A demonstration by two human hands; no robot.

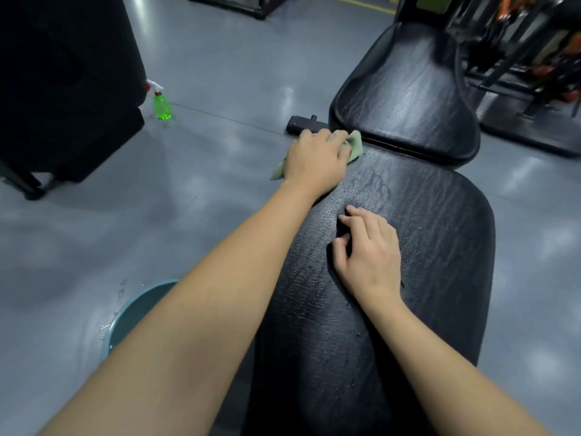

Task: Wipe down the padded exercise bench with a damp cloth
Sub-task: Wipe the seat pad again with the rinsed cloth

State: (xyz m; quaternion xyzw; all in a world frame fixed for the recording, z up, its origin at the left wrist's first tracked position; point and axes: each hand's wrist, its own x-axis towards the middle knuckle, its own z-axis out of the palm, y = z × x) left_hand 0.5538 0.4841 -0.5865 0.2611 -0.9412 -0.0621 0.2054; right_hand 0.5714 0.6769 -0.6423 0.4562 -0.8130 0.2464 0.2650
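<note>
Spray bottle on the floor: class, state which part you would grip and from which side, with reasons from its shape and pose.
Probably grip the spray bottle by its narrow neck under the white trigger head, coming from the open floor on its right. It stands upright, and the dark padded block crowds its left.

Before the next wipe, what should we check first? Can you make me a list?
1. Cloth in the left hand: ok, the hand grips it at the far left edge of the near pad.
2. Right hand out of the way: not ok, it rests mid-pad, likely in the wiping path.
3. Near pad damp: ok, its surface shows wet marks.
4. Far pad wiped: cannot tell.
5. Basin close by: ok, on the floor left of the near pad; water inside, cannot tell.
</note>
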